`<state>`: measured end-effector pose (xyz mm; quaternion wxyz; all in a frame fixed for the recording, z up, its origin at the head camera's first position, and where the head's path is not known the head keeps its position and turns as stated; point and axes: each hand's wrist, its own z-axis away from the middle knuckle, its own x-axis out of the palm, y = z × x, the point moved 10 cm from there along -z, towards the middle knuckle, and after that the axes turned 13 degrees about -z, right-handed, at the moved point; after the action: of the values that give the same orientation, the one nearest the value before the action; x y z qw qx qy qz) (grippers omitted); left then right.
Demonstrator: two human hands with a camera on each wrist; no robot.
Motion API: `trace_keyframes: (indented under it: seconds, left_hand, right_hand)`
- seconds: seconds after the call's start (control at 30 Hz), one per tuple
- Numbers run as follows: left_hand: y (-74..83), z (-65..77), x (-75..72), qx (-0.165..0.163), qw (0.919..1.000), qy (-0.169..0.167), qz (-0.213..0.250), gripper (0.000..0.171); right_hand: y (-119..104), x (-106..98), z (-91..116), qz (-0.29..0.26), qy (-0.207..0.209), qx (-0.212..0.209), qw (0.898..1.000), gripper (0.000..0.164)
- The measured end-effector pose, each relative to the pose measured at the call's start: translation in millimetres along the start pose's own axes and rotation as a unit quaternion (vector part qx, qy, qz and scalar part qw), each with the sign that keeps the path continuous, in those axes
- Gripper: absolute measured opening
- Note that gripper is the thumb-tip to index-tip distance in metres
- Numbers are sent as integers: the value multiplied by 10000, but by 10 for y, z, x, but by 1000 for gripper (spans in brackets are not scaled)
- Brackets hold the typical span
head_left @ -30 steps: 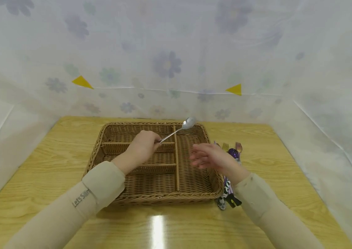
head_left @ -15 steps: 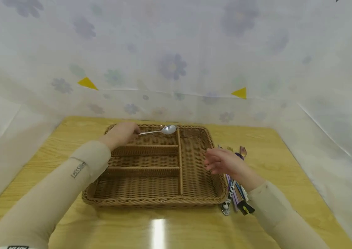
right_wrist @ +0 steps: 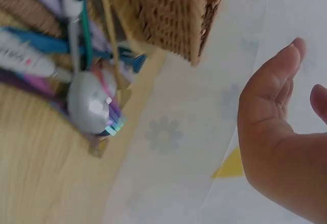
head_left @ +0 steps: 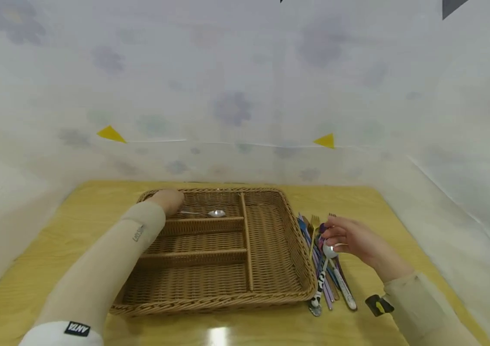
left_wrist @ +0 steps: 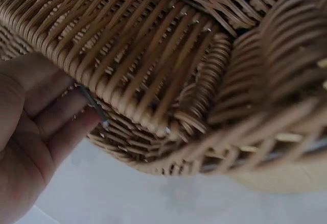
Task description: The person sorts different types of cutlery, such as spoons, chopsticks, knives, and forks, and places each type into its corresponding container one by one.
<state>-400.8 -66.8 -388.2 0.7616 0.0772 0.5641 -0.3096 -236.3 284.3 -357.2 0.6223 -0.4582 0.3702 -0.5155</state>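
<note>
A metal spoon (head_left: 216, 213) lies low in the back left compartment of the wicker basket (head_left: 270, 250), bowl to the right. My left hand (head_left: 170, 201) reaches into that compartment and holds the spoon's handle end; in the left wrist view the handle tip (left_wrist: 97, 105) shows against the fingers, partly behind a wicker divider. Over the cutlery pile (head_left: 327, 269) to the right of the basket, my right hand (head_left: 359, 242) hovers with its fingers loosely bent and holds nothing. That pile has spoons, forks and a spoon with a cow-patterned handle (head_left: 319, 288).
Wicker dividers (head_left: 246, 240) split the basket into three left compartments and one long right one. Basket and cutlery stand on a wooden table (head_left: 175, 331). A flower-printed white sheet (head_left: 232, 57) rises behind and at both sides.
My left hand has moved left, then down into the back left compartment with the spoon. My right hand has moved right, off the basket's edge and over the cutlery pile.
</note>
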Motion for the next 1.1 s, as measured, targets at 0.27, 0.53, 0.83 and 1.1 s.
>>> trace_keyframes:
  seconds: [0.27, 0.53, 0.83, 1.1]
  left_hand:
    - [116, -44, 145, 39, 9973, -312, -663, 14]
    - [163, 81, -94, 125, 9995, -83, 270, 19]
    - [399, 806, -634, 208, 9869, 1582, 238, 24]
    - [758, 1096, -554, 437, 9808, 1896, 123, 22]
  right_hand:
    - [252, -300, 37, 292, 610, 226, 9975, 37]
    - [434, -406, -91, 1352, 712, 433, 9873, 45]
    - [553, -349, -303, 3272, 663, 551, 9410, 24]
    - [637, -207, -281, 4462, 891, 777, 8871, 39]
